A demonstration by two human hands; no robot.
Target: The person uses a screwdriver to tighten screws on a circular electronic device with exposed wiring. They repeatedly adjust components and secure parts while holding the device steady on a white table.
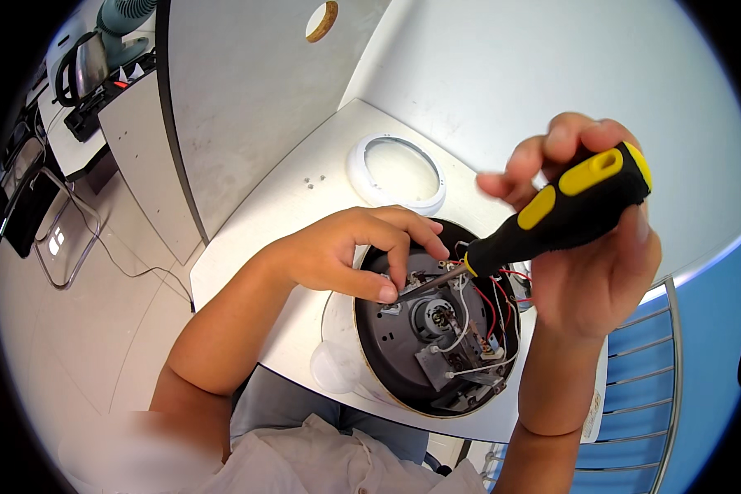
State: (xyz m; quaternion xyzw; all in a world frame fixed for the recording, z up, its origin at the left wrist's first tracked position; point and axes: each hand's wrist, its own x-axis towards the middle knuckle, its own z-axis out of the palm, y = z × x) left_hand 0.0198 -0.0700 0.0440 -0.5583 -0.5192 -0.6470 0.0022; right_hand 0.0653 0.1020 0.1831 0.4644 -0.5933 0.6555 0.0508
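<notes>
My right hand (pixel 594 272) grips a screwdriver (pixel 564 204) with a black and yellow handle, its fingers partly raised around the grip. The metal shaft slants down to the left, into an open round appliance (pixel 391 346) that looks like an upturned rice cooker base. Close to the shaft's tip, the thumb and index finger of my left hand (pixel 346 251) are pinched together; what lies between them is too small to tell. The other left fingers reach over the appliance's rim. Inside are a dark metal bottom, a round central part (pixel 435 318), and red and white wires (pixel 467 317).
Behind the appliance, a white plastic ring (pixel 397 173) lies on the white table (pixel 259 222). Several small metal pieces (pixel 310 183) rest left of it. Grey and white panels (pixel 255 90) border the table. A kettle (pixel 89 66) stands far left; metal rails (pixel 646 379) are at right.
</notes>
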